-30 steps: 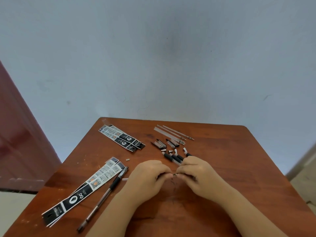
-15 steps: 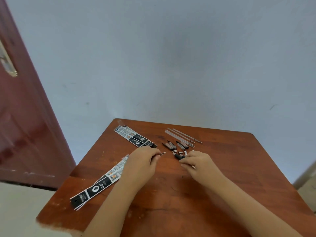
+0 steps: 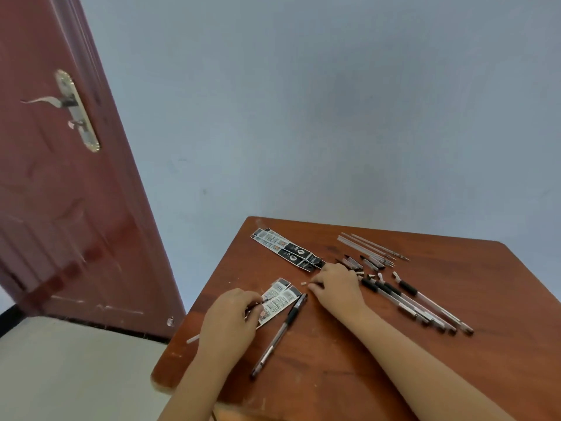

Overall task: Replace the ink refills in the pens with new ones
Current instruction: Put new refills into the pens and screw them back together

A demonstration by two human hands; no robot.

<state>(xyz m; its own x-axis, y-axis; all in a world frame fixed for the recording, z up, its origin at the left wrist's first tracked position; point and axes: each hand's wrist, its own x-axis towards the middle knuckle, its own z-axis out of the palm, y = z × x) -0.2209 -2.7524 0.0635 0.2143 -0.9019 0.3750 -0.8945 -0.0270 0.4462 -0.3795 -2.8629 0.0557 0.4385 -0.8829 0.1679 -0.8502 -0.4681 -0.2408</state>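
Note:
My left hand grips a thin ink refill; its white end sticks out past the table's left edge, and the tip shows by my fingers. Under that hand lie refill packets. My right hand rests palm down with bent fingers, fingertips on the table beside a small white cap; I see nothing between them. A black-grip pen lies between my hands. Several opened pen barrels lie in a row to the right.
On the wooden table, more refill packets lie at the far left. Loose refills lie at the back, with small pen tips and caps in front of them. A red door stands at the left.
My view swung left and the door came into sight. My left hand drew back to the packets with the refill. My right hand left the barrels and reached left to the white cap.

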